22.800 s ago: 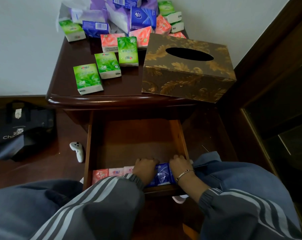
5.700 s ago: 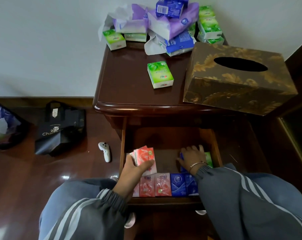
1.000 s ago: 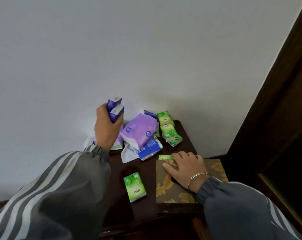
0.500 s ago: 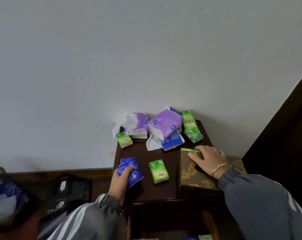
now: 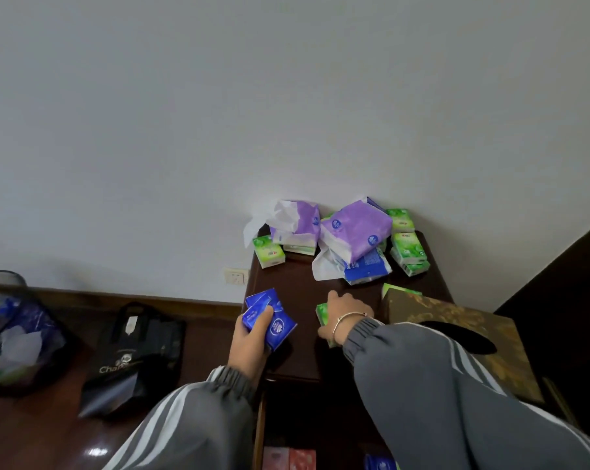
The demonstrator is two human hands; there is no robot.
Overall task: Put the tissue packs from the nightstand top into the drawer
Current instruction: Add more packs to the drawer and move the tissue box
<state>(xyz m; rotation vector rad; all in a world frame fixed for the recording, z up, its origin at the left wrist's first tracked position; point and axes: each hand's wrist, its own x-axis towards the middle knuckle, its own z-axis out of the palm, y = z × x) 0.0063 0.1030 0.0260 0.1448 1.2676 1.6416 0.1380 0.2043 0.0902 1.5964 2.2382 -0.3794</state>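
tissue packs (image 5: 403, 247) crowd the nightstand (image 5: 297, 362) top's far end. left hand (image 5: 249, 344) grips two blue packs (image 5: 273, 322); right hand (image 5: 346, 315) has left the tissue box (image 5: 456, 334) and now curls round a green pack (image 5: 321, 313), so both loads likely go to the drawer (image 5: 288, 457) next.

Dim, soft, even light, greyish wall (image 5: 286, 113), faint shadows on dark nightstand (image 5: 297, 286), small glare spot on glossy floor (image 5: 49, 435) near left, wide-angle bending at edges, slightly soft detail.
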